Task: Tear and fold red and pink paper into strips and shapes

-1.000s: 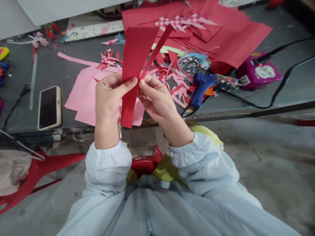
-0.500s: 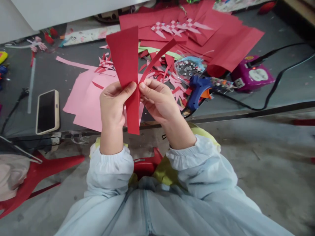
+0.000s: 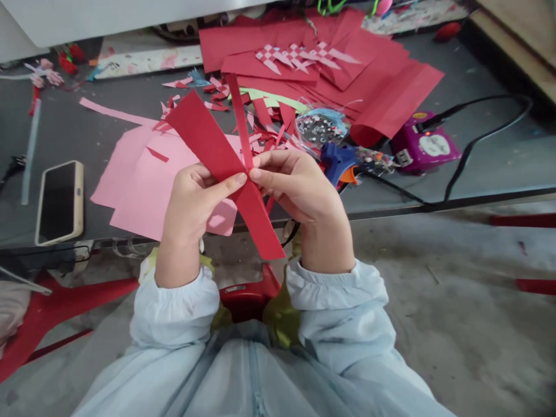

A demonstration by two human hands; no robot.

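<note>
A wide red paper strip (image 3: 202, 133) slants between my hands, above the table's near edge. My left hand (image 3: 195, 197) is closed on it, thumb on top near its middle. My right hand (image 3: 293, 179) pinches a narrow red strip (image 3: 240, 119) against the wide one's right edge; the narrow one stands up and away from my fingertips. Whether the two strips are still joined at the pinch is hidden by my fingers. Pink paper sheets (image 3: 134, 174) lie under and left of my left hand. Red and pink paper scraps (image 3: 278, 124) are scattered behind my hands.
Red sheets (image 3: 382, 75) are stacked at the back, with woven paper fish (image 3: 295, 55) on them. Right of my hands lie a blue glue gun (image 3: 336, 162), a bag of googly eyes (image 3: 319, 127) and a purple box (image 3: 423, 145) with a black cable. A phone (image 3: 59, 202) lies at left.
The wide red strip has tilted, its top leaning left and its lower end swinging right. The narrow strip has turned from leaning right to nearly upright. Both hands keep their pinch.
</note>
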